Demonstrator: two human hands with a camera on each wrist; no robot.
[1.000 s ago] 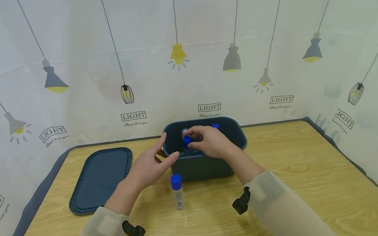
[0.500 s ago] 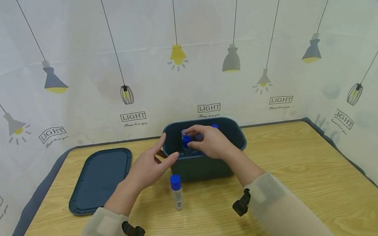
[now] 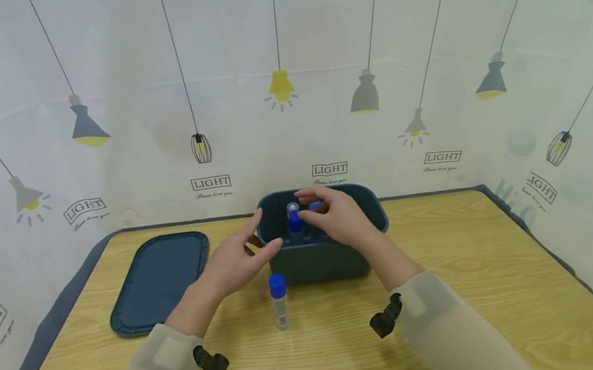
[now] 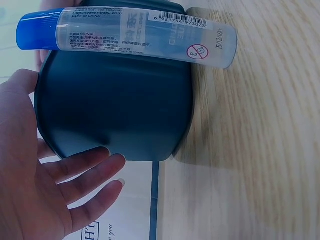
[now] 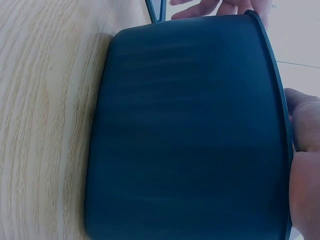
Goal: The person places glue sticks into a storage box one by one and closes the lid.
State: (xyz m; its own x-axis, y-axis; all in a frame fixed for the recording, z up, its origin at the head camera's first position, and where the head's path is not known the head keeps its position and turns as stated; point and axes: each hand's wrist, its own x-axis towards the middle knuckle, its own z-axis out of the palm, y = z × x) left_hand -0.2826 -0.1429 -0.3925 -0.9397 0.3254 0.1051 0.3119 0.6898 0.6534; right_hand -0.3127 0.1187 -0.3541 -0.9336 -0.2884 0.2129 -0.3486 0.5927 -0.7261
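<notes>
A dark teal bin (image 3: 319,264) stands on the table. Inside it, towards the left, are clear glue bottles, one with a blue cap (image 3: 294,220). My right hand (image 3: 341,216) is over the bin, thumb and fingertips just right of that cap, holding nothing visible. With thumb and fingers spread, my left hand (image 3: 235,258) lies against the bin's left end, the thumb at its front rim. Another blue-capped glue bottle (image 3: 279,301) stands upright in front of the bin; its printed label and barcode show in the left wrist view. My right hand hides part of the bin's contents.
A dark blue lid (image 3: 159,283) lies flat on the wooden table (image 3: 459,288) to the left of the bin. Behind the table hangs a pale curtain (image 3: 231,42) printed with lamps.
My right hand has let go of the blue-capped glue bottle inside the bin and shifted slightly right and up. My left hand keeps its place at the bin's left end.
</notes>
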